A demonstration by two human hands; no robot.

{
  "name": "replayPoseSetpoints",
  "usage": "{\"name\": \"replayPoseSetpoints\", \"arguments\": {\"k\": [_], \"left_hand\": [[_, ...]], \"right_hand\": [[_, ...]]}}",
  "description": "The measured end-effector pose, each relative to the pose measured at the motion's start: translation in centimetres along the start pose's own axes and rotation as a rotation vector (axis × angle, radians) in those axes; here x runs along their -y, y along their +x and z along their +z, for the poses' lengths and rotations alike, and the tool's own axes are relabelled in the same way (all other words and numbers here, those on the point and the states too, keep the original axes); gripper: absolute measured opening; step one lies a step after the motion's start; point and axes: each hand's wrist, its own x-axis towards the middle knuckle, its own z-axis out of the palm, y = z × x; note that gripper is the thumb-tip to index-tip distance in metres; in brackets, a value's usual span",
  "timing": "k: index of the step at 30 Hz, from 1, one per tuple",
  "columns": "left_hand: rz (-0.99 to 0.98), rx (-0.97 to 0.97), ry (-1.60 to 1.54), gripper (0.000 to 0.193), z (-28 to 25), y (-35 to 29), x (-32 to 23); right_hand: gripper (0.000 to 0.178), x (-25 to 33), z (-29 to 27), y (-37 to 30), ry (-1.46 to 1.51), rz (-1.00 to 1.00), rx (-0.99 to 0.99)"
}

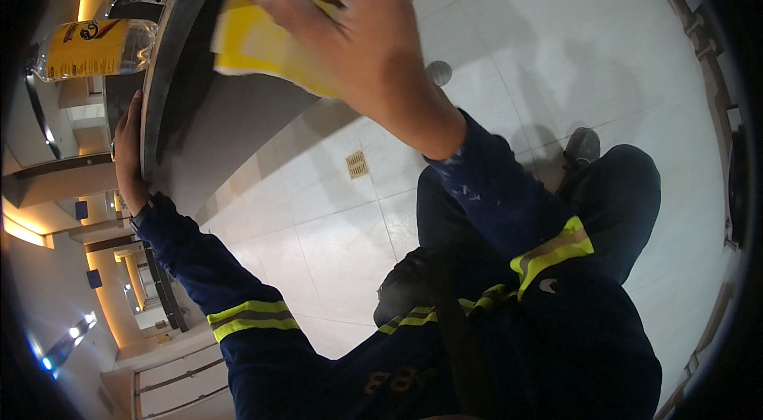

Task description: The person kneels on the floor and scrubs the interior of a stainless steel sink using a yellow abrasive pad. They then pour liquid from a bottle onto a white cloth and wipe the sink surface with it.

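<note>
head fisheye | left of worn pair | looking down | hands point(369, 34) close | floor point(334, 225) farther

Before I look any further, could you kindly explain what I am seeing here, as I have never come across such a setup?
There is no machine here, just a person's two bare hands. The single picture comes from a wide fisheye camera worn on the head and looking down, so straight edges bend toward the rim. The right hand holds a yellow cloth-like piece, slightly blurred, between thumb and fingers. The left hand rests at the edge of a dark counter. On that counter, near the edge, is a clear bottle with a yellow label. Below are a pale tiled floor and a small square drain cover.
</note>
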Motion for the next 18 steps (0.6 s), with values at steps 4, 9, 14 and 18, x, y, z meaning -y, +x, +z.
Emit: {"name": "replayPoseSetpoints", "arguments": {"k": [4, 9, 14, 18], "left_hand": [[-0.029, 0.004, -0.041, 0.048, 0.2, 0.5, 0.3], [0.032, -0.048, -0.008, 0.056, 0.4, 0.1, -0.9], [-0.045, -0.079, 0.047, 0.057, 0.5, -0.5, -1.8], [-0.022, -0.025, -0.057, 0.051, 0.4, 0.4, 0.1]], "right_hand": [[0.024, -0.1, 0.4, 0.8, -0.129, -0.006, 0.051], [0.049, -0.4, -1.9, -4.1, -0.308, -0.006, 0.193], [0.074, 0.9, 1.7, -3.4, -0.31, -0.049, 0.168], [0.077, 1.0, 2.6, -3.1, -0.317, -0.068, 0.094]]}}
